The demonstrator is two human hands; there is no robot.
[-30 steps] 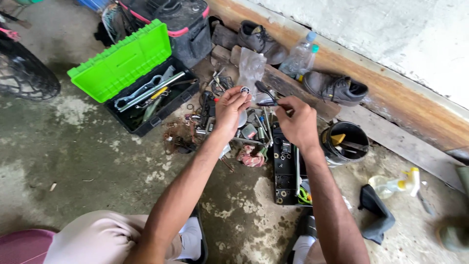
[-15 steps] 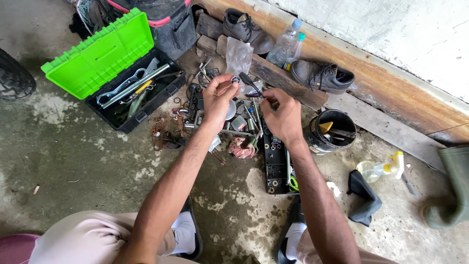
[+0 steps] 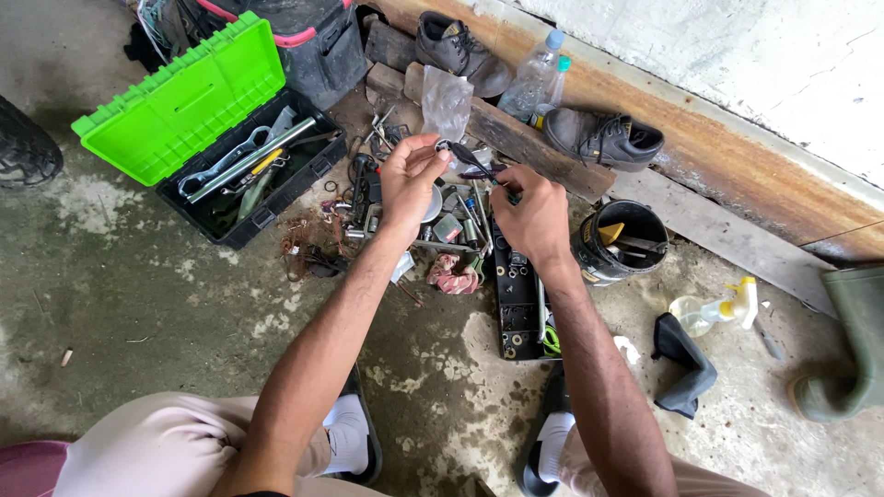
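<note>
My left hand point(image 3: 412, 184) is raised over a heap of loose tools point(image 3: 442, 225) on the concrete floor, its fingertips pinching a small dark ring-shaped part point(image 3: 443, 145). My right hand point(image 3: 531, 213) is closed around a thin tool point(image 3: 474, 161) whose dark tip points up and left toward that ring, almost touching it. Both hands hover just in front of a clear plastic bag point(image 3: 447, 99). A long black socket rail point(image 3: 517, 294) lies on the floor under my right wrist.
An open green-lidded toolbox point(image 3: 198, 120) with wrenches sits at the left. A black bucket point(image 3: 615, 241), two dark shoes point(image 3: 603, 136), plastic bottles point(image 3: 534, 83), a wooden plank point(image 3: 516, 143) and a spray bottle point(image 3: 714, 311) lie along the wall. A green boot point(image 3: 852, 350) stands at right, a tyre point(image 3: 26, 147) at left.
The view has shifted, so everything sits lower and further right in frame. Both hands stay raised close together over the tool heap, the right hand's tool still meeting the left hand's small part.
</note>
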